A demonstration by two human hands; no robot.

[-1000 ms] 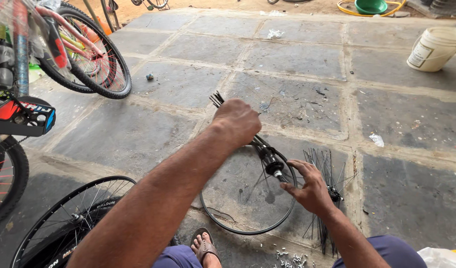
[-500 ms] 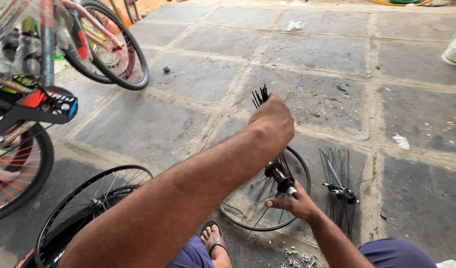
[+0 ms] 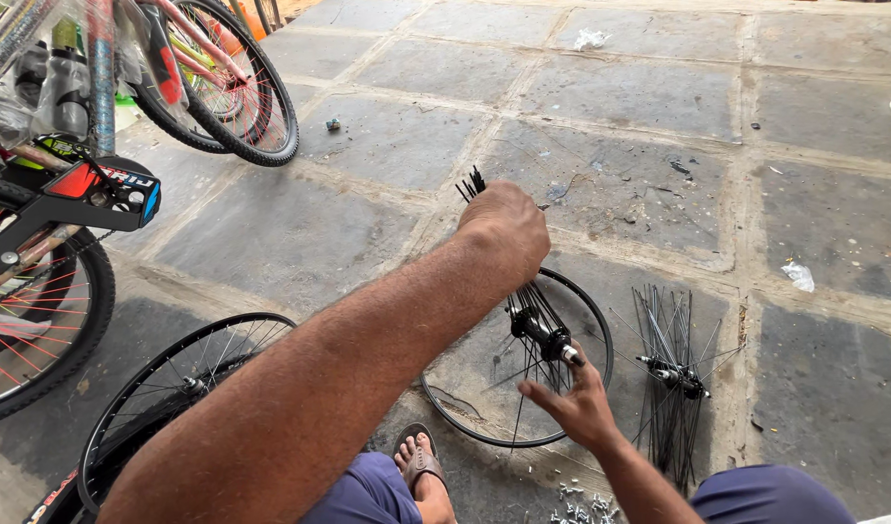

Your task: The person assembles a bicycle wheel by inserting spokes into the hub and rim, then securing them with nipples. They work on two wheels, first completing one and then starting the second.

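Spoke bundle (image 3: 472, 183) pokes up and away past the left hand (image 3: 504, 229) clenched round it, long axis running down to the hub (image 3: 540, 330) above the flat rim (image 3: 600, 335), mid-length hidden by the fist, right hand (image 3: 578, 403) loose-fingered just beside the hub.

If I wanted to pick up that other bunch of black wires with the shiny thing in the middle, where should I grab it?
Probably grab the spare hub in the middle, reaching down from above. It is the one solid, chunky part. Its thin spokes fan out loosely over the stone floor and would likely bend or slip through your fingers.
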